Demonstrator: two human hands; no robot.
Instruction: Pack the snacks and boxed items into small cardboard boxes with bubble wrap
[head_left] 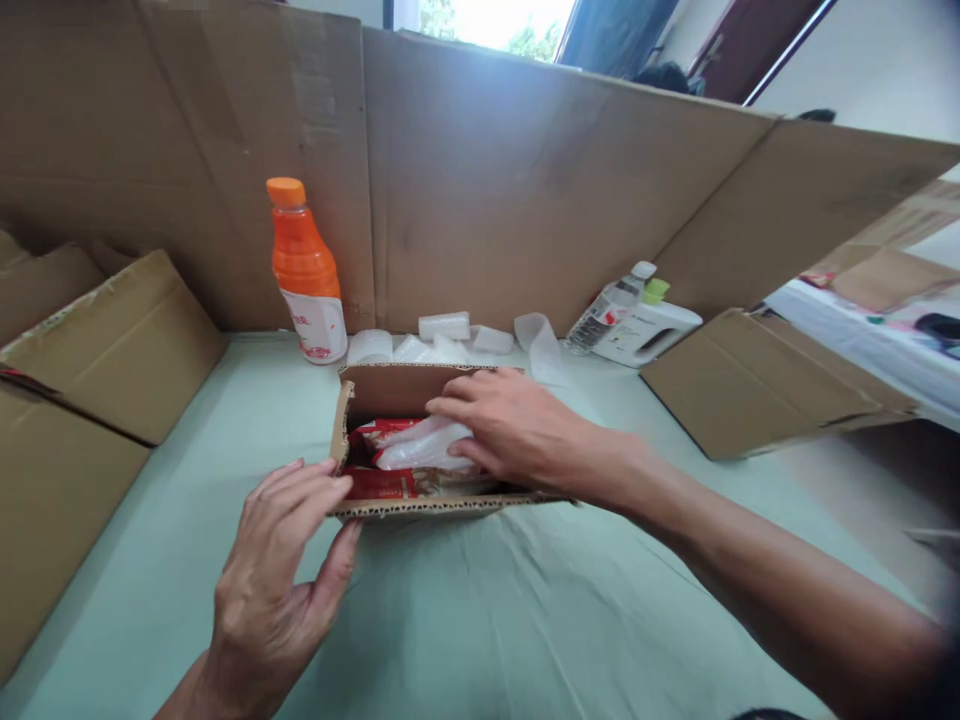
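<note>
A small open cardboard box (pixel 420 510) stands on the green cloth in front of me. Inside it lie red printed packets (pixel 379 485), with a crumpled piece of clear plastic wrap (pixel 420 443) on top. My right hand (pixel 517 425) reaches in over the box's right side, its curled fingers and thumb around the right end of the wrap; the fingertips are partly hidden. At the left front corner, my left hand (pixel 281 565) touches the box rim, fingers stretched out and thumb apart by the front wall.
Behind the box stand an orange bottle (pixel 307 270), several rolls of clear wrap (pixel 444 326), a clear bottle (pixel 607 310) and a white jug (pixel 649 333). Cardboard boxes flank the cloth at left (pixel 112 330) and right (pixel 765 375). A tall cardboard wall (pixel 525 190) closes the back.
</note>
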